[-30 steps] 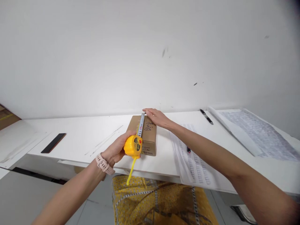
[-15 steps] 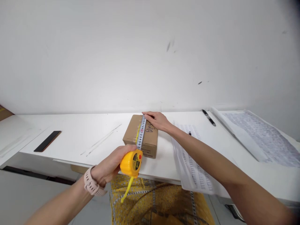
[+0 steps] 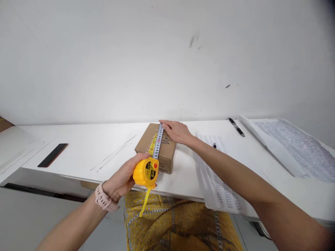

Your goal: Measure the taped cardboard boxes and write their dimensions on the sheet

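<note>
A brown cardboard box (image 3: 167, 153) with dark handwriting and yellow printed tape on top rests on the white table. Across its top, from the far edge toward me, runs the numbered metal blade (image 3: 157, 143) of a tape measure. My left hand (image 3: 124, 176) is wrapped round the yellow tape measure case (image 3: 145, 172) just at the box's near edge; a yellow strap dangles from it. At the far edge, my right hand (image 3: 178, 132) presses the blade's end against the box with fingers and thumb. The very tip of the blade is hidden under those fingers.
Printed sheets (image 3: 220, 174) lie right of the box, partly under my right forearm, with a dark pen tip showing. Farther right are a black pen (image 3: 236, 127) and a plastic-covered written sheet (image 3: 290, 146). A flat black bar (image 3: 53, 155) lies left. The wall (image 3: 131, 62) stands behind.
My left hand has raised the tape measure case slightly, turning its label more toward me. The box looks slightly rotated, and the view has shifted a little. My right hand keeps its hold.
</note>
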A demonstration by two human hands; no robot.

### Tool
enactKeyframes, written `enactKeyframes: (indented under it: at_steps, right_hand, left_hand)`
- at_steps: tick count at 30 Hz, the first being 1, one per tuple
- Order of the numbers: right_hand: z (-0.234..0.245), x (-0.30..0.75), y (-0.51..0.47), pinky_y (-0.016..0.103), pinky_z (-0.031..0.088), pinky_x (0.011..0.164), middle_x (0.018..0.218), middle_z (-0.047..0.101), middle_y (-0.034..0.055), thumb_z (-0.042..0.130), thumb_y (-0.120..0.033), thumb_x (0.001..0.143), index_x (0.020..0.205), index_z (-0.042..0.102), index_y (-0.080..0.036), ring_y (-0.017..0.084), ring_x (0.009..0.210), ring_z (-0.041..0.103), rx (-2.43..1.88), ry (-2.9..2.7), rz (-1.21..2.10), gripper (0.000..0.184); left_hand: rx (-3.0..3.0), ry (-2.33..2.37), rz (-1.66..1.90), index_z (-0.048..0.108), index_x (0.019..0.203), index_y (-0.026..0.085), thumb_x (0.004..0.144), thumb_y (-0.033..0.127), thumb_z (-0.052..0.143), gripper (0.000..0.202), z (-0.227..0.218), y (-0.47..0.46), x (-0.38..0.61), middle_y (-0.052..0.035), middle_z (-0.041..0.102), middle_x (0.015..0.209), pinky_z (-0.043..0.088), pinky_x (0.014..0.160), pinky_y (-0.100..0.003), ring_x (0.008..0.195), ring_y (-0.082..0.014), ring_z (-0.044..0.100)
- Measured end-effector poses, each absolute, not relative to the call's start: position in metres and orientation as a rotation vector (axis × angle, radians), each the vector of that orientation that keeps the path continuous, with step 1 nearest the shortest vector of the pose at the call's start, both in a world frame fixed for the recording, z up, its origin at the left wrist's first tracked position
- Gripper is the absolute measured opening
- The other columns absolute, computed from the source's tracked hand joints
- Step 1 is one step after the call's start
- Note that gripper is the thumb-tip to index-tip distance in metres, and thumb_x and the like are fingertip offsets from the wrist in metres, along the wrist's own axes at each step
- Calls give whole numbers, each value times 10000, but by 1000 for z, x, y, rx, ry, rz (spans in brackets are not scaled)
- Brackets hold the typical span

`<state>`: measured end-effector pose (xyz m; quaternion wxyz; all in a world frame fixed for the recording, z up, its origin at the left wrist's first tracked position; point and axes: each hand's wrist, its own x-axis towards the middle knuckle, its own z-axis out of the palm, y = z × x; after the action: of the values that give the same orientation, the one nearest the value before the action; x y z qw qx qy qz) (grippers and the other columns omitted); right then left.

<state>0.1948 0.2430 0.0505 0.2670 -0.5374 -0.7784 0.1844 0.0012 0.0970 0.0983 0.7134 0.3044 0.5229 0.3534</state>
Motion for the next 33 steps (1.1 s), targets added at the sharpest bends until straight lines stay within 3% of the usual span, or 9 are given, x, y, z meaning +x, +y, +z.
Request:
enactKeyframes:
  at_steps: [11,20,24,28,33]
  right_hand:
    - [50,195,241,388,460,829,1224,699,46,314,-386,976,1300,600,-277,282,1052,634,-1478,-2093,508,446]
    - [46,195,245,393,467,835,1174,709,47,282,-422,992,1290,592,-283,276,1019,637,-1462,-2093,535,453]
    - [40,199,241,472,460,930,1316,631,106,257,-531,996,1410,487,-237,308,1150,575,-1289,-1979,386,557]
    - [26,214,209,492,412,1022,1358,589,113,312,-496,1002,1395,496,-229,293,1225,520,-1032,-1848,174,509]
    - [-3,226,164,539,290,1129,1480,483,132,414,-623,945,1436,451,-240,319,1398,383,-702,-2187,32,624]
  left_hand:
    - [677,1216,775,730,869,120,756,395,713,297,94,94,-17,-98,729,758,592,513,-364,582,-226,667]
    - [707,1268,784,737,872,143,722,396,760,295,92,94,-18,-73,727,777,590,522,-327,626,-210,660]
    - [738,1241,881,744,893,137,696,398,779,329,91,79,-20,-84,736,845,590,546,-312,688,-215,666]
    - [822,1196,1177,723,1005,141,722,447,737,417,82,61,-39,-103,747,918,602,612,-350,722,-247,689]
    - [891,1215,1549,705,989,166,765,433,686,349,45,80,-67,-86,687,1237,611,658,-366,698,-194,682]
